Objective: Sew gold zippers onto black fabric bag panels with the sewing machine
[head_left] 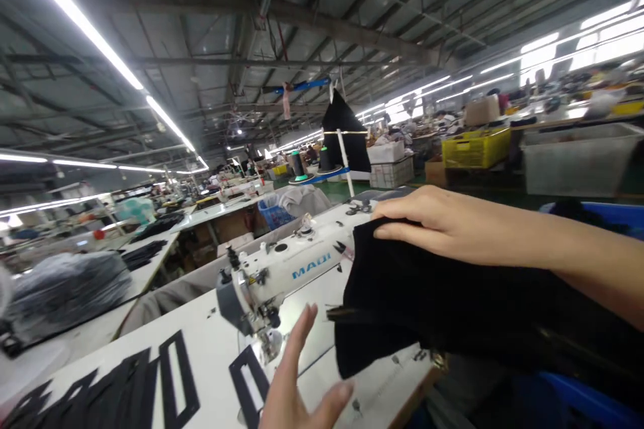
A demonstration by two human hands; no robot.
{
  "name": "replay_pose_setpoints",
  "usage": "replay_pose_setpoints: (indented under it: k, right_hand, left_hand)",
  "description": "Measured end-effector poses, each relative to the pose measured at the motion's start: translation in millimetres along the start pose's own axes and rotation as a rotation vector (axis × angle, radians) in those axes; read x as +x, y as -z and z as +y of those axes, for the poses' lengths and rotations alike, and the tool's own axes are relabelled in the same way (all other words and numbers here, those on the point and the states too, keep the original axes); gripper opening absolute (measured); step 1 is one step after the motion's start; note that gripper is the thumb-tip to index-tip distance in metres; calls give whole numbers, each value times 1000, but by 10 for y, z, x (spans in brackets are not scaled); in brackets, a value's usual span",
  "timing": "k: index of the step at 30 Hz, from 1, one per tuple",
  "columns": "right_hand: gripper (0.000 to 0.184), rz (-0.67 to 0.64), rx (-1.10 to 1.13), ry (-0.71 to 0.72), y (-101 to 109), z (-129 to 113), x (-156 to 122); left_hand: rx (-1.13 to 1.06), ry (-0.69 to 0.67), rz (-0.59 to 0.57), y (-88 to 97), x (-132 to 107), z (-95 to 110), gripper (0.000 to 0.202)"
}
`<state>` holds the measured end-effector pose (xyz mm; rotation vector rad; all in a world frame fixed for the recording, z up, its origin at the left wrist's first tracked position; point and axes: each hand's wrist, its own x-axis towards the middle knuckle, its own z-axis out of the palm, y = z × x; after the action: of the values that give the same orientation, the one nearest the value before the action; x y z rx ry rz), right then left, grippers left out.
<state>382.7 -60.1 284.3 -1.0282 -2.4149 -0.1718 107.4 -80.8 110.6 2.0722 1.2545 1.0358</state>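
Note:
My right hand point(443, 224) lies on top of a pile of black fabric point(402, 295), fingers closed over its upper edge, lifting it beside a white sewing machine point(286, 268). My left hand point(296, 382) hovers low at the bottom centre, fingers stretched out and holding nothing, just left of the fabric's lower corner. A black rectangular frame-shaped cut piece point(246, 375) lies under the machine's needle area on the white table point(201, 355).
More black frame-shaped cut pieces point(125, 392) lie at the table's left. A thread stand with dark cones point(322, 161) rises behind the machine. Blue bins point(594, 214) sit at right, a yellow crate point(475, 147) and grey tub point(578, 157) farther back. Other work tables stretch left.

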Motion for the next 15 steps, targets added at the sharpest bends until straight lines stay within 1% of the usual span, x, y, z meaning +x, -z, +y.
replay_pose_setpoints:
  k: [1, 2, 4, 6, 8, 9, 11, 12, 13, 15]
  right_hand:
    - [26, -25, 32, 22, -105, -56, 46]
    - [24, -47, 34, 25, -234, -74, 92]
    - [18, -76, -52, -15, -541, -22, 164]
    - [8, -82, -184, -53, -856, 82, 183]
    - [5, -58, -276, -55, -1119, 143, 124]
    - [4, -38, -287, -39, -1222, 132, 63]
    - [6, -13, -214, -8, -1382, 9, -110]
    - [9, -22, -126, -5, -1446, -98, -213]
    - [12, -48, -17, -14, -1507, -226, -321]
    - [12, -123, 214, -68, -1634, -507, -529]
  left_hand:
    - [-109, 21, -27, -4, 24, 109, 78]
    - [-210, 68, -83, 2, 28, 202, 70]
    - [-345, 200, -220, 44, -32, 315, 51]
    - [-376, 324, -289, 115, -166, 316, 45]
    - [-335, 393, -274, 192, -320, 234, 44]
    - [-316, 414, -256, 224, -390, 179, 43]
    - [-310, 441, -237, 266, -501, 72, 43]
    - [-320, 453, -229, 275, -541, 28, 43]
    - [-325, 464, -219, 281, -574, -9, 43]
    - [-300, 480, -201, 288, -626, -65, 43]
